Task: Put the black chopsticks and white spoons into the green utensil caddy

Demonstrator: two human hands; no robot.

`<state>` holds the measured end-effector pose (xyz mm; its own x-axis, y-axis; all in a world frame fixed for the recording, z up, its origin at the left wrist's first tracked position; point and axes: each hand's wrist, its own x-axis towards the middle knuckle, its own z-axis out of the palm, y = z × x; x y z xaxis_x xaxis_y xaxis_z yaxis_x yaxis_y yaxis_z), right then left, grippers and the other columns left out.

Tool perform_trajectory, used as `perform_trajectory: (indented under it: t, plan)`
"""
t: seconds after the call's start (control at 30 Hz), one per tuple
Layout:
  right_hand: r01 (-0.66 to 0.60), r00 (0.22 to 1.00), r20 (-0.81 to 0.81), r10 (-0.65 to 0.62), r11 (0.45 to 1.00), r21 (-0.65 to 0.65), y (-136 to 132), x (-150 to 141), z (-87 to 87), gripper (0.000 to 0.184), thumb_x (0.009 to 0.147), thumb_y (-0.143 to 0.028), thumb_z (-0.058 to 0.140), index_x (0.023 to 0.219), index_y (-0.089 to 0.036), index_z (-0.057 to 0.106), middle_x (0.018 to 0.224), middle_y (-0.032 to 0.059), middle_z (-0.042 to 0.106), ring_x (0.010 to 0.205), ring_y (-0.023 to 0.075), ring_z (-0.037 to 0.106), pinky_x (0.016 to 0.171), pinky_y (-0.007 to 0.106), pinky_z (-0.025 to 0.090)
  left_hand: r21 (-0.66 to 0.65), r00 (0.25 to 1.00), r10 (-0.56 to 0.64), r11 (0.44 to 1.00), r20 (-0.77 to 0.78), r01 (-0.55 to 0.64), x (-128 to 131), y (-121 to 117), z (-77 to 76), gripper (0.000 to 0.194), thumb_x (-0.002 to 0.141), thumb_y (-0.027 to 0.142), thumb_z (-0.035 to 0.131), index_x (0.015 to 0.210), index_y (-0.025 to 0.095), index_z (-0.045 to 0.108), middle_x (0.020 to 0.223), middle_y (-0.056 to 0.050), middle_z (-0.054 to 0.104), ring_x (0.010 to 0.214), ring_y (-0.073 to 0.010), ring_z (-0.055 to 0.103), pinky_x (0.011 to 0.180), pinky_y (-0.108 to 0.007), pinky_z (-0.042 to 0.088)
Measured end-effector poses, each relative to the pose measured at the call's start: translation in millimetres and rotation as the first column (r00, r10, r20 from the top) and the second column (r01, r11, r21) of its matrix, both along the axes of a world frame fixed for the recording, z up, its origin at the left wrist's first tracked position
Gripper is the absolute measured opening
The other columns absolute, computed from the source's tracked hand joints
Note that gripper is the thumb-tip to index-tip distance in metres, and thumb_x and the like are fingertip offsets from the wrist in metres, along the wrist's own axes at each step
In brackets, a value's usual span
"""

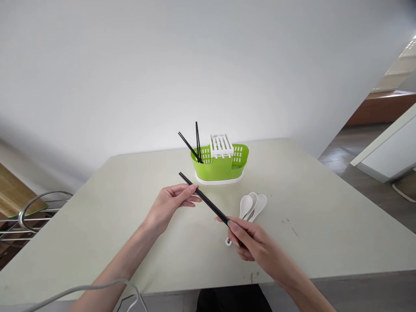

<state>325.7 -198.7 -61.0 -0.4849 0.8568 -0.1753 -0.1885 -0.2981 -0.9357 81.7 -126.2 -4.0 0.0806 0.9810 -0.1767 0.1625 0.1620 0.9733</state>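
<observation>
A pair of black chopsticks slants between my two hands above the table. My left hand pinches the pair near its upper left end, thumb on top. Around the lower right end, my right hand is closed. Just beyond that hand lie three white spoons, bowls pointing away, their handles partly covered by my fingers. Farther back stands a green cutlery holder on a white base, with a white slatted rack across its middle. Several more black chopsticks lean out of its left compartment.
The pale table meets a white wall at the back. At the left edge is a metal rack with a wooden board. A grey cable crosses near my left forearm. A white panel stands at the right.
</observation>
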Motion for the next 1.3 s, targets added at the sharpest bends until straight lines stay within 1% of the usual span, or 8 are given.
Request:
perform_trajectory:
  t: [0.13, 0.27, 0.37, 0.43, 0.53, 0.6, 0.8, 1.3]
  plan:
    - [0.017, 1.000, 0.023, -0.019, 0.997, 0.076, 2, 9, -3.5, 0.054, 0.101, -0.065, 0.057, 0.128, -0.021, 0.071, 0.077, -0.0034, 0.047, 0.054, 0.0072, 0.034, 0.052, 0.026, 0.030, 0.087, 0.992, 0.120, 0.989, 0.036, -0.122, -9, 9, 7.4, 0.042, 0.074, 0.059, 0.087, 0.091, 0.021, 0.084, 0.091, -0.009, 0.082, 0.089, -0.0240, 0.079, 0.087, -0.034, 0.066]
    - [0.173, 0.974, 0.113, -0.196, 0.967, 0.186, 5, 45, -15.6, 0.055, 0.100, -0.065, 0.057, 0.131, -0.021, 0.070, 0.070, -0.0036, 0.048, 0.056, 0.0112, 0.042, 0.059, 0.028, 0.042, 0.211, 0.924, 0.355, 0.901, 0.142, -0.379, -43, 34, 30.7, 0.038, 0.071, 0.049, 0.092, 0.094, 0.020, 0.082, 0.086, -0.005, 0.080, 0.089, -0.0210, 0.079, 0.085, -0.028, 0.067]
    - [0.353, 0.890, 0.234, -0.392, 0.916, 0.192, 5, 85, -33.7, 0.057, 0.096, -0.067, 0.061, 0.129, -0.021, 0.071, 0.074, -0.0013, 0.052, 0.059, 0.0128, 0.045, 0.056, 0.028, 0.041, 0.311, 0.863, 0.456, 0.805, 0.219, -0.505, -71, 56, 51.0, 0.030, 0.077, 0.042, 0.090, 0.094, 0.019, 0.081, 0.089, -0.004, 0.079, 0.093, -0.0196, 0.079, 0.085, -0.026, 0.068]
    - [0.477, 0.785, 0.321, -0.530, 0.847, 0.234, 4, 109, -49.7, 0.058, 0.092, -0.069, 0.064, 0.123, -0.020, 0.073, 0.071, -0.0020, 0.051, 0.058, 0.0131, 0.044, 0.054, 0.027, 0.041, 0.362, 0.840, 0.483, 0.758, 0.247, -0.542, -82, 69, 60.9, 0.027, 0.078, 0.038, 0.090, 0.093, 0.018, 0.080, 0.095, -0.005, 0.078, 0.096, -0.0189, 0.078, 0.088, -0.025, 0.068]
    - [0.531, 0.670, 0.453, -0.589, 0.806, 0.263, -2, 132, -74.4, 0.058, 0.087, -0.069, 0.069, 0.120, -0.021, 0.072, 0.066, -0.0036, 0.049, 0.057, 0.0140, 0.046, 0.051, 0.025, 0.041, 0.392, 0.822, 0.504, 0.722, 0.266, -0.570, -83, 86, 67.9, 0.025, 0.079, 0.035, 0.090, 0.091, 0.015, 0.079, 0.098, -0.007, 0.078, 0.095, -0.0177, 0.078, 0.092, -0.026, 0.067]
    - [0.525, 0.649, 0.467, -0.601, 0.797, 0.297, -6, 139, -87.5, 0.057, 0.089, -0.069, 0.066, 0.120, -0.021, 0.070, 0.067, -0.0030, 0.051, 0.058, 0.0151, 0.049, 0.051, 0.026, 0.043, 0.403, 0.819, 0.510, 0.713, 0.265, -0.574, -76, 96, 68.0, 0.025, 0.079, 0.034, 0.090, 0.090, 0.014, 0.079, 0.097, -0.008, 0.077, 0.092, -0.0178, 0.078, 0.094, -0.027, 0.067]
    - [0.448, 0.595, 0.522, -0.611, 0.792, 0.415, -11, 137, -102.6, 0.050, 0.096, -0.065, 0.058, 0.121, -0.023, 0.068, 0.070, -0.0017, 0.057, 0.058, 0.0155, 0.053, 0.055, 0.026, 0.046, 0.444, 0.847, 0.512, 0.731, 0.146, -0.518, -45, 124, 57.2, 0.026, 0.079, 0.034, 0.090, 0.084, 0.011, 0.078, 0.082, -0.009, 0.077, 0.083, -0.0202, 0.079, 0.095, -0.037, 0.067]
    - [0.390, 0.556, 0.561, -0.613, 0.789, 0.475, -12, 135, -99.4, 0.048, 0.098, -0.066, 0.053, 0.115, -0.024, 0.071, 0.068, -0.0013, 0.059, 0.056, 0.0155, 0.054, 0.052, 0.024, 0.045, 0.340, 0.860, 0.424, 0.883, -0.283, -0.323, -2, 152, 24.1, 0.023, 0.079, 0.035, 0.086, 0.082, 0.013, 0.082, 0.080, -0.011, 0.081, 0.074, -0.0250, 0.081, 0.085, -0.037, 0.067]
